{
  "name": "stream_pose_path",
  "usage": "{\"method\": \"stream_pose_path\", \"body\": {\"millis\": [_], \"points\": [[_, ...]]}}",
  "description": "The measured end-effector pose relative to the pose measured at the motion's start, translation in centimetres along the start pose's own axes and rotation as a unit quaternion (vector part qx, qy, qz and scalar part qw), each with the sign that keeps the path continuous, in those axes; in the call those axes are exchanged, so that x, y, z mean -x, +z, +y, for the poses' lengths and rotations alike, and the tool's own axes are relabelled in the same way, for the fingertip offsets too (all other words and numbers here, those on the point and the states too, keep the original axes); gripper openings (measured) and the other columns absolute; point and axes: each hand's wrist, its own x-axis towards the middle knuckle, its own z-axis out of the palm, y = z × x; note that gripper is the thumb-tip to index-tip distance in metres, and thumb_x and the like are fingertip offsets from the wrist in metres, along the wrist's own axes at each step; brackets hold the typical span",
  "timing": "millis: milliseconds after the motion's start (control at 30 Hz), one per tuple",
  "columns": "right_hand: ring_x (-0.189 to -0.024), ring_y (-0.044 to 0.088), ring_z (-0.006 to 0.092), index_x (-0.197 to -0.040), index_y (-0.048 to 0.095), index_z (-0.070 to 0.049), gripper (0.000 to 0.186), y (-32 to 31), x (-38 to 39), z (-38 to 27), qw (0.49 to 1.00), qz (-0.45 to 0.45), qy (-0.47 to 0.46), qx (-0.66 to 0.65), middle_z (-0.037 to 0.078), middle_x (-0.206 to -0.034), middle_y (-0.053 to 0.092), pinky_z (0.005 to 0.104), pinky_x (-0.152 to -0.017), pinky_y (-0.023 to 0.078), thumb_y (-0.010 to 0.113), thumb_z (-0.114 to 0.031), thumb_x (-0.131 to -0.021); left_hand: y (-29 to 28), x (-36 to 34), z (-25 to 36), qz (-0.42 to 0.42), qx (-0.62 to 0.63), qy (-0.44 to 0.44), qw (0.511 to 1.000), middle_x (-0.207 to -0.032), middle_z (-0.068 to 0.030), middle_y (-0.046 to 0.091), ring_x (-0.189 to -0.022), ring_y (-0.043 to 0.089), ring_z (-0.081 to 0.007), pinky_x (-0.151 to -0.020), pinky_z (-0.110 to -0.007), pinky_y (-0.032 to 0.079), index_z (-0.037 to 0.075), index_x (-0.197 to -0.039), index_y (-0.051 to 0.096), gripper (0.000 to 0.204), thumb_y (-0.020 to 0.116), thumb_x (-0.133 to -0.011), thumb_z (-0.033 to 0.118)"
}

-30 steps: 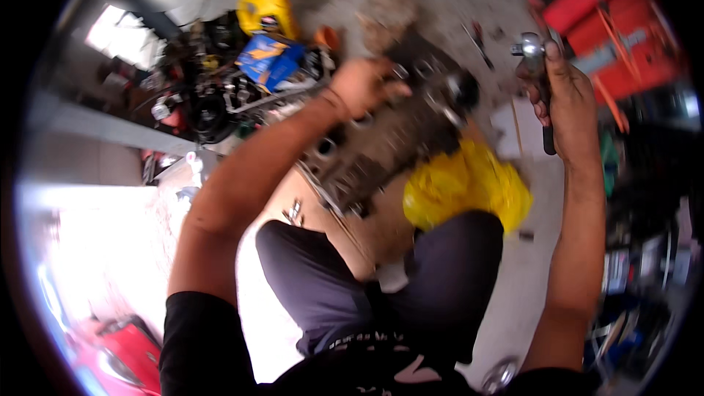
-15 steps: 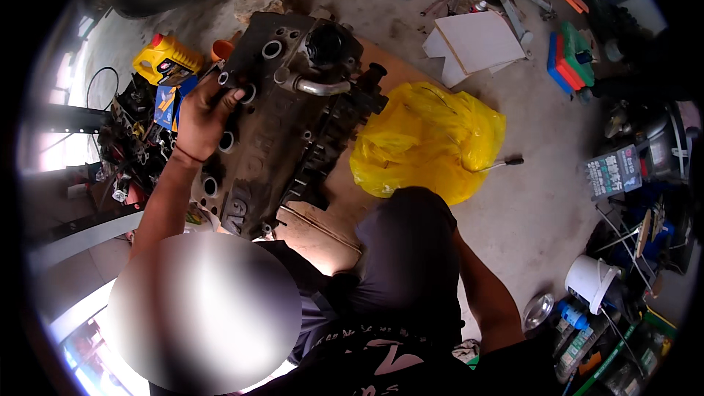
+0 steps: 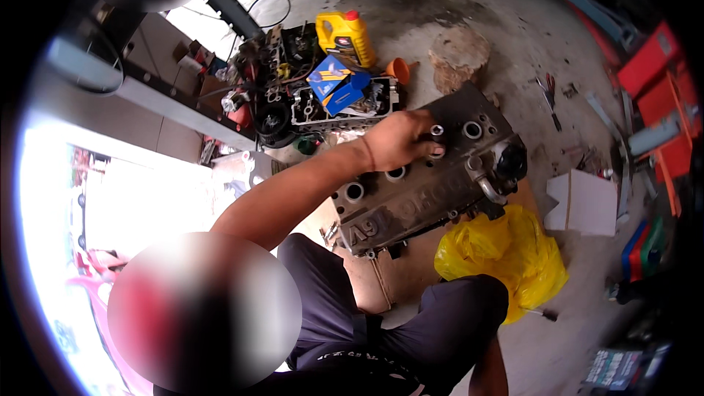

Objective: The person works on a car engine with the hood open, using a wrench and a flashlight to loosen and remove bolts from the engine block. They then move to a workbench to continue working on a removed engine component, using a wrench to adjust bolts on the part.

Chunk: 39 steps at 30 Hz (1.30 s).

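In front of me a dark, grimy engine valve cover lies tilted, with round metal-rimmed holes along it and a bent metal pipe at its right end. My left hand is over its far edge, fingers closed round a small metal socket whose shiny ringed end shows above the thumb. The thumb tip is beside one of the holes. The fingers' far side is hidden. Of my right arm only the forearm shows, beside my right knee; that hand is out of sight.
A yellow plastic bag lies right of the cover. Beyond stand a yellow oil jug, blue boxes on another engine part, an orange funnel and a stone-like block. Pliers and white cardboard lie at right.
My view has swung left, so the cover and bag appear further right and lower. My left hand stays at the cover with the socket.
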Motion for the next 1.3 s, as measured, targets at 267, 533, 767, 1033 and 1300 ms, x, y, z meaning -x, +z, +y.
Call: {"method": "stream_pose_path", "body": {"millis": [267,533,767,1033,1300], "points": [[-0.075,0.065,0.0230,-0.104,0.062,-0.002,0.029,-18.6,2.3,-42.6,0.902,0.142,-0.408,-0.015,0.013,-0.084,0.068,0.0369,-0.070,0.051,0.064,-0.029,-0.093,2.3,-0.1,0.0,0.113,-0.027,0.036,0.993,-0.089,-0.0223,0.063,-0.086,0.062,-0.0404,-0.075,-0.045,0.050,0.000,-0.097,0.061,0.039,0.074,-0.082,0.034],[-0.079,0.068,0.0382,-0.087,0.063,-0.003,0.013,-15.7,0.0,-53.3,0.834,0.080,-0.410,0.361,0.022,-0.085,0.068,0.0472,-0.067,0.053,0.062,-0.015,-0.081,1.7,1.1,-1.8,0.014,0.015,-0.082,0.996,-0.091,-0.0212,0.069,-0.088,0.066,-0.0377,-0.079,-0.044,0.053,0.001,-0.089,0.069,0.015,0.062,-0.079,0.011],[-0.086,0.069,0.0357,-0.097,0.066,0.000,0.025,-15.9,-2.0,-52.4,0.816,0.084,-0.445,0.360,0.019,-0.088,0.070,0.0453,-0.072,0.055,0.064,-0.020,-0.083,2.9,0.8,-0.3,0.122,0.028,-0.081,0.989,-0.089,-0.0204,0.068,-0.087,0.068,-0.0328,-0.075,-0.037,0.052,-0.001,-0.093,0.066,0.023,0.076,-0.074,0.008],[-0.084,0.070,0.0308,-0.089,0.071,-0.001,0.024,-16.6,-2.1,-51.4,0.810,0.123,-0.447,0.358,0.014,-0.088,0.072,0.0420,-0.072,0.056,0.065,-0.022,-0.080,0.3,-0.1,0.3,-0.014,0.246,-0.076,0.966,-0.104,-0.0063,0.070,-0.092,0.062,-0.0118,-0.084,-0.028,0.049,-0.002,-0.109,0.064,0.024,0.070,-0.089,0.009],[-0.090,0.069,0.0294,-0.092,0.073,-0.011,0.020,-17.0,-2.7,-51.5,0.817,0.072,-0.444,0.360,0.011,-0.093,0.072,0.0428,-0.075,0.055,0.064,-0.023,-0.079,2.3,0.2,-0.7,0.074,0.144,-0.081,0.983,-0.096,-0.0062,0.070,-0.087,0.060,-0.0105,-0.077,-0.028,0.049,-0.003,-0.106,0.063,0.029,0.076,-0.084,0.012]]}}
